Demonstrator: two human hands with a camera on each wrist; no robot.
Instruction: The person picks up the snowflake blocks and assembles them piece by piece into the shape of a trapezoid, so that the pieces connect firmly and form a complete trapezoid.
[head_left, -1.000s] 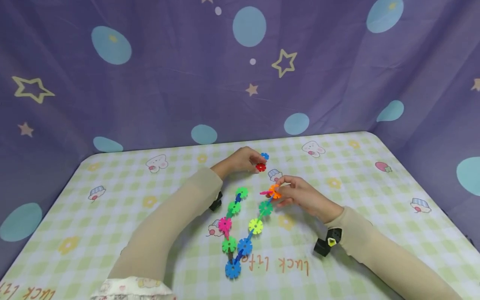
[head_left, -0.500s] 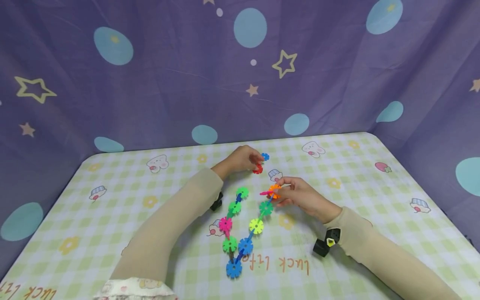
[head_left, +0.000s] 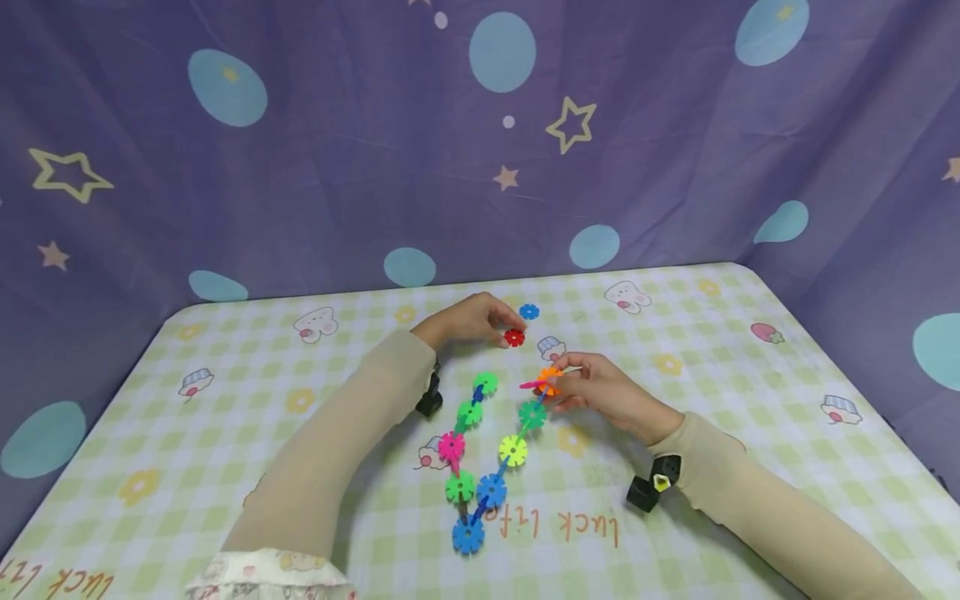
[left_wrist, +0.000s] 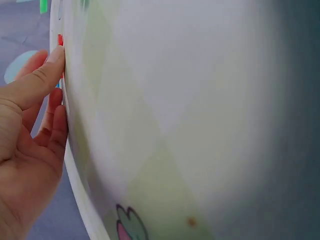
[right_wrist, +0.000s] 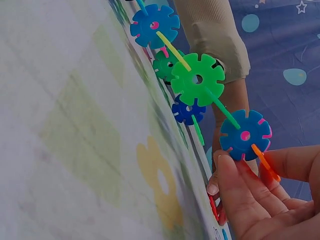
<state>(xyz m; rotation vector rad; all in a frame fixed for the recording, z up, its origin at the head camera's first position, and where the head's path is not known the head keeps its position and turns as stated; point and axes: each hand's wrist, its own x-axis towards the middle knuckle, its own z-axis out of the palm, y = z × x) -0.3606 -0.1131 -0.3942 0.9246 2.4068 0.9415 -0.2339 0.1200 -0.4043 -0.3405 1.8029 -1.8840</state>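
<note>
My left hand (head_left: 476, 320) is at the far part of the table, its thumb and fingertips pinching the edges of a red notched building disc (head_left: 514, 337) at the tabletop. A blue disc (head_left: 529, 312) lies just beyond the fingers. My right hand (head_left: 600, 392) pinches an orange disc (head_left: 550, 382) at one end of a V-shaped chain of interlocked discs. A pink disc (head_left: 532, 385) shows edge-on there. The chain's other arm ends in a green disc (head_left: 486, 383), and its bend is a blue disc (head_left: 468, 535) nearest me. The left wrist view mostly shows tablecloth.
A checked tablecloth (head_left: 247, 450) with printed flowers, cupcakes and lettering covers the table. A purple curtain (head_left: 330, 167) hangs behind the far edge. Black wrist devices (head_left: 654, 485) sit under both forearms.
My left hand has drawn the red disc slightly left and toward me, uncovering more of the blue disc. My right hand keeps its hold on the chain's end.
</note>
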